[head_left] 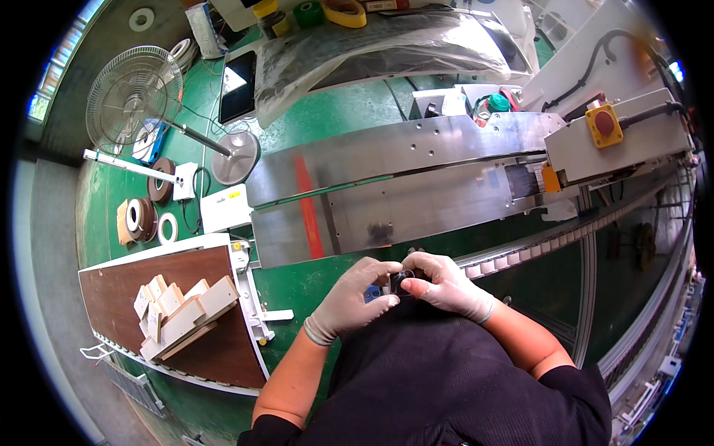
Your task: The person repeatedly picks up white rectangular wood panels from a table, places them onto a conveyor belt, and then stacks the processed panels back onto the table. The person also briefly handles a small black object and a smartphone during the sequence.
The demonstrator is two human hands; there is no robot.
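Note:
Close in front of my waist, my left hand (353,297) and my right hand (448,285) meet, both in thin white gloves. Between their fingertips is a small dark object (401,282); its kind I cannot make out. My right thumb, bare at the tip, presses against it. The left fingers curl around its other side, with the thumb below. A bit of blue shows beside the left fingers. Just beyond my hands runs the long metal bed of a machine (416,215), marked by a red-orange stripe (308,215).
At the left, a brown-topped table (111,297) bears stacked board pieces (186,316). Behind it are a standing fan (134,100) and rolls of edge tape (137,217) on the green floor. A red stop button (604,123) sits on the machine, right; a roller rail (520,256) runs below.

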